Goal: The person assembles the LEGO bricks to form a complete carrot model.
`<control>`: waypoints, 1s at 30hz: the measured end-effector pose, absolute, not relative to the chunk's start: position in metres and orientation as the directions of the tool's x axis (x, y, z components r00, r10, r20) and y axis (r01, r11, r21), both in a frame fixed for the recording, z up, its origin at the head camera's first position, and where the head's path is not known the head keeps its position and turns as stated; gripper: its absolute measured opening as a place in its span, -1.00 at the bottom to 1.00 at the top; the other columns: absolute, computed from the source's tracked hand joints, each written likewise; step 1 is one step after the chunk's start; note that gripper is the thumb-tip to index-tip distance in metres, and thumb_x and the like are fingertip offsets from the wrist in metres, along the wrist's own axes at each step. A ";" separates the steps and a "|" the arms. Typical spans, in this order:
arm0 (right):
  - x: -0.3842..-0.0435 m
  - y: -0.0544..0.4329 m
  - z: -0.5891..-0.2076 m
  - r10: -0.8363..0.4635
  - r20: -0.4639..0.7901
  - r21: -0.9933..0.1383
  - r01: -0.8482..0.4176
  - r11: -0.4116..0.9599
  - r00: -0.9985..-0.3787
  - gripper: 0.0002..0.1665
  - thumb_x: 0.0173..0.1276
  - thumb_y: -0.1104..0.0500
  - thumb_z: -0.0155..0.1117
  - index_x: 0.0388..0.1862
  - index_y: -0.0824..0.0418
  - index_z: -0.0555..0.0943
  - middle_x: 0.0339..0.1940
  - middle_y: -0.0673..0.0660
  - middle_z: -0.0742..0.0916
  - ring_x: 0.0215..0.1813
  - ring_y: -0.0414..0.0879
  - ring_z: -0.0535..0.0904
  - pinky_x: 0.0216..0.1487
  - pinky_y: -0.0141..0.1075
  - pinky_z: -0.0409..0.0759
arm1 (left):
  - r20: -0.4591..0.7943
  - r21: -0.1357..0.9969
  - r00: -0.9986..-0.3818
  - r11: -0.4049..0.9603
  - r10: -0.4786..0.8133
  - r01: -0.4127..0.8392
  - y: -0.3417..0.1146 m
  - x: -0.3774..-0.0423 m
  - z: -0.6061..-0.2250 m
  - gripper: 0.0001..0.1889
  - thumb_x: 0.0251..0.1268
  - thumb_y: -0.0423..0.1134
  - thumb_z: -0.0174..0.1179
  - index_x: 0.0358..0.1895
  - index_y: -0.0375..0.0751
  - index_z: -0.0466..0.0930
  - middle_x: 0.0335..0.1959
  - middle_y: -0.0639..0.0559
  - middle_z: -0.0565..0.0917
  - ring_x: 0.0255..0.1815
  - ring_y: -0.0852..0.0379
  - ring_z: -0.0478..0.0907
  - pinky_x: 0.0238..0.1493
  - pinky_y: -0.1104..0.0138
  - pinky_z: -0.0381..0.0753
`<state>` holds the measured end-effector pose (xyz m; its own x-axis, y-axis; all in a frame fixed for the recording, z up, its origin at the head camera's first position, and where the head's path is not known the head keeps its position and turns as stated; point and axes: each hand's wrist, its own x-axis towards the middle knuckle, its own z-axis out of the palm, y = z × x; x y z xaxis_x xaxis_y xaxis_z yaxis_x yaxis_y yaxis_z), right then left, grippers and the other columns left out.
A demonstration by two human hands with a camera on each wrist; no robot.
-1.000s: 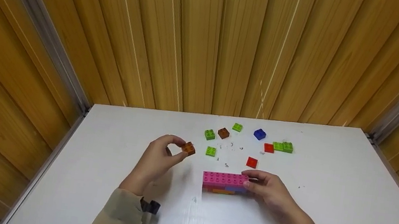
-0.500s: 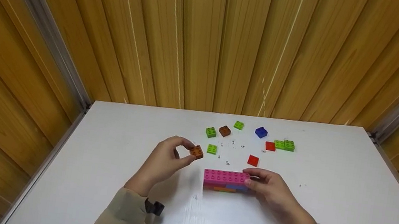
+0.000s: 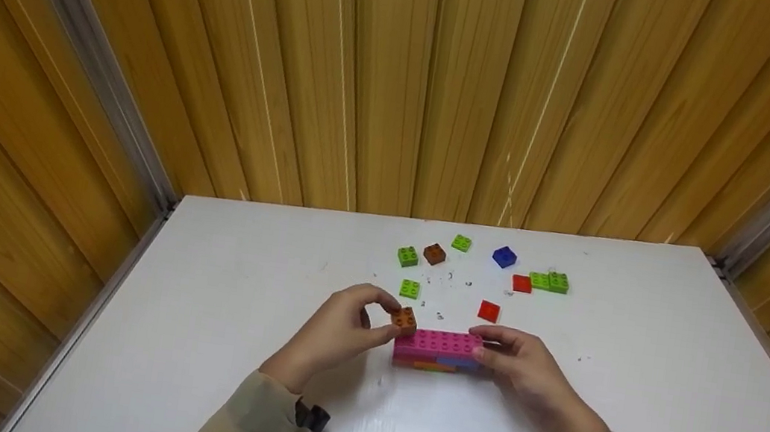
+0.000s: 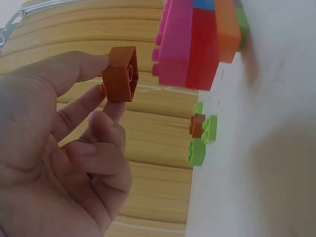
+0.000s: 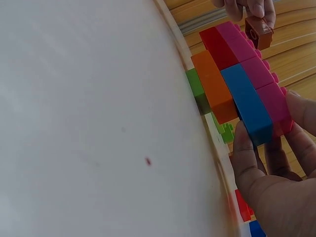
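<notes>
My left hand point(image 3: 342, 331) pinches a brown two-by-two toy brick point(image 3: 404, 320) between thumb and fingertips, studs up, over the left end of a stack of bricks point(image 3: 442, 342). In the left wrist view a gap shows between the brown brick point(image 4: 118, 75) and the pink studs, its hollow underside visible. The stack has a pink top layer, red and blue bricks below, then an orange brick point(image 5: 213, 86) and a green brick point(image 5: 197, 92) at the bottom. My right hand point(image 3: 532, 376) grips the stack's right end, thumb in front and fingers behind.
Behind the stack lie loose green bricks point(image 3: 409, 289), another brown brick point(image 3: 434, 254), a blue brick point(image 3: 504, 257) and two flat red pieces point(image 3: 489, 311). Two green bricks point(image 3: 549, 281) sit side by side at right. A wood-patterned wall point(image 3: 389, 81) borders the white table point(image 3: 232, 285).
My left hand has carried the brown brick right and slightly toward me, from left of the stack to over its left end. The right hand and the stack have stayed in place.
</notes>
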<state>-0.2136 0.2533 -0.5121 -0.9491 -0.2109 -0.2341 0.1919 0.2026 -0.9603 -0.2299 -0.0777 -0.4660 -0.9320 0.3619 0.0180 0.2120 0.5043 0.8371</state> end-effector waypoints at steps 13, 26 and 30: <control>-0.213 0.253 -0.513 -0.249 -0.207 -0.973 0.173 0.153 -0.946 -0.34 0.62 0.10 0.51 0.54 0.40 0.61 0.56 0.33 0.65 0.36 -0.05 0.63 0.28 -0.44 0.75 | 0.042 0.821 -0.911 0.506 0.410 0.266 -0.065 -0.228 -0.478 -0.75 0.53 -0.09 0.52 0.17 0.15 0.81 0.20 0.19 0.77 -0.22 0.18 0.57 -0.14 0.36 0.61; -0.212 0.253 -0.514 -0.240 -0.232 -0.971 0.208 0.122 -0.943 -0.33 0.62 0.11 0.51 0.56 0.37 0.60 0.61 0.33 0.61 0.37 -0.07 0.64 0.30 -0.41 0.75 | 0.025 0.860 -0.908 0.454 0.418 0.232 -0.060 -0.226 -0.486 -0.74 0.56 -0.04 0.49 0.21 0.18 0.79 0.24 0.19 0.78 -0.11 0.15 0.61 -0.01 0.31 0.61; -0.213 0.253 -0.514 -0.250 -0.219 -0.972 0.191 0.134 -0.943 -0.31 0.63 0.09 0.51 0.57 0.38 0.58 0.59 0.32 0.62 0.37 -0.08 0.64 0.30 -0.41 0.75 | 0.008 0.905 -0.930 0.394 0.367 0.163 -0.054 -0.225 -0.492 -0.79 0.57 0.10 0.47 0.12 0.26 0.81 0.19 0.25 0.77 0.09 0.08 0.57 0.17 0.18 0.55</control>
<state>-0.2126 0.2534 -0.5142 -0.9429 -0.2505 -0.2194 0.1906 0.1342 -0.9724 -0.2248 -0.0545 -0.4917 -0.9303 0.3667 0.0078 0.1628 0.3937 0.9047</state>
